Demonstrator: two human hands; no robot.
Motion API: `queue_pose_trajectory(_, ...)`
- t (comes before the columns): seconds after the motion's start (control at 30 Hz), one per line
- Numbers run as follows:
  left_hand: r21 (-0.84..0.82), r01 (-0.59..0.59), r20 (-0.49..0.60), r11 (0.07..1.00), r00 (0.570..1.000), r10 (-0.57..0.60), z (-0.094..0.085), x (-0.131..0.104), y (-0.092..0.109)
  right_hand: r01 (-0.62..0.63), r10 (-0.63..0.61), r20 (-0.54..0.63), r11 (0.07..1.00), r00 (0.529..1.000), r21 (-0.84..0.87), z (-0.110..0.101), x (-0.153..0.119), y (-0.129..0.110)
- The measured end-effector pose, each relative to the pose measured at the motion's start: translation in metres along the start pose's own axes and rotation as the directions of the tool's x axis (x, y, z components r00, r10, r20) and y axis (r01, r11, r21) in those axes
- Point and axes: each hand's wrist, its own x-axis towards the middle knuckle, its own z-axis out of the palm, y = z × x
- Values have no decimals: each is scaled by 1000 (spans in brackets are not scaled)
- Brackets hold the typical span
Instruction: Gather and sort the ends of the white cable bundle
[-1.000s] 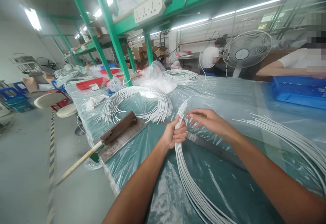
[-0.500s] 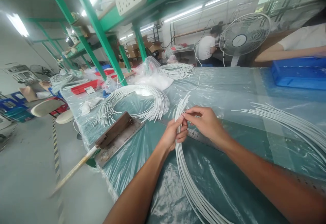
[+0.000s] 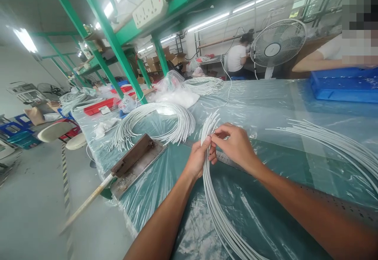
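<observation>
On the plastic-covered surface [image 3: 265, 106], a bundle of white cables [image 3: 211, 197] curves toward the viewer. The left hand [image 3: 198, 158] is clamped around it near its far ends; the right hand [image 3: 236, 145] pinches those ends, over a steel ruler [image 3: 226, 158]. A cutter [image 3: 134, 161] sits left.
</observation>
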Motion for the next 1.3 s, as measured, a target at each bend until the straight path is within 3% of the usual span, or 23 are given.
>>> queue_pose_trajectory(0.17, 71, -22, 2, 997, 1000, 22, -2, 0, 0, -26, 29, 21, 994, 999, -109, -5, 3, -2)
queue_pose_trajectory(0.37, 120, 37, 5, 992, 999, -38, 1, -5, 7, -50, 67, 250, 996, 966, -75, -15, 8, -7)
queue_pose_trajectory(0.47, 141, 94, 6, 986, 995, -96, 2, -6, 11, -51, 67, 299, 997, 952, -63, -16, 8, -8)
queue_pose_trajectory(0.73, 166, 69, 1, 984, 998, -71, 5, -5, 8, -12, 64, 334, 988, 941, -154, -31, 14, -10)
queue_pose_trajectory(0.9, 150, 81, 49, 985, 995, -89, 8, -10, 10, -122, 133, 314, 991, 940, -56, -50, 22, -9)
queue_pose_trajectory(1.03, 117, 113, 95, 987, 988, -124, 9, -10, 13, -186, 169, 214, 981, 962, 60, -62, 25, -11)
queue_pose_trajectory(1.17, 28, 192, 144, 981, 970, -194, 11, -11, 16, -170, 152, 134, 975, 979, 142, -62, 26, -13)
queue_pose_trajectory(1.3, -60, 226, 214, 972, 954, -209, 12, -13, 20, -116, 85, 186, 979, 979, 167, -55, 25, -13)
